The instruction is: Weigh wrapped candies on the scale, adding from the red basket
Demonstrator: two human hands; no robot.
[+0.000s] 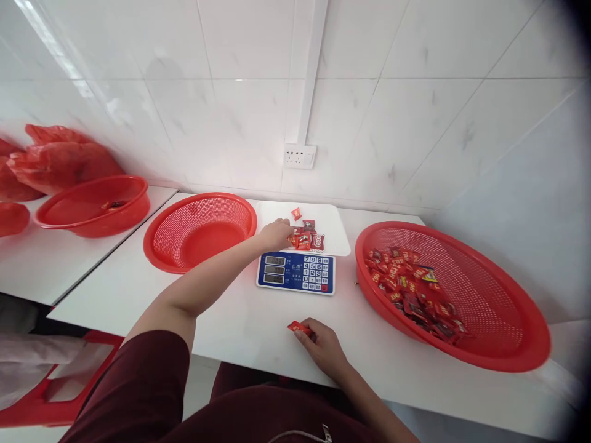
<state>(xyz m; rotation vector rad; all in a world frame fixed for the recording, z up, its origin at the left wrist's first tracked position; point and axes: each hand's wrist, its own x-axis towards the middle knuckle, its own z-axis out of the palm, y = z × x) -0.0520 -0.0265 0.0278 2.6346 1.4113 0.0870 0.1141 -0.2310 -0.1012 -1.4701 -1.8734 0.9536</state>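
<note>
On the white weighing plate (pixel 330 218) of a scale lie several small red and dark packets (pixel 303 240). My left hand (pixel 277 235) reaches over the plate's left part, its fingertips at the packets; whether they grip one is hard to make out. My right hand (pixel 324 349) is closed on a red packet (pixel 298 327) above the table in front of the scale. The scale's blue panel (pixel 295 274) has keys and three small displays. To the right, a large red basket (pixel 489 295) holds a heap of similar packets (pixel 406 283).
A red basket (pixel 203 237) with nothing visible inside stands left of the scale. Farther left, another red basket (pixel 92 206) holds a few packets, beside red plastic bags (pixel 64 160). Behind the table is a tiled wall with a socket (pixel 300 156). A red stool (pixel 60 387) stands lower left.
</note>
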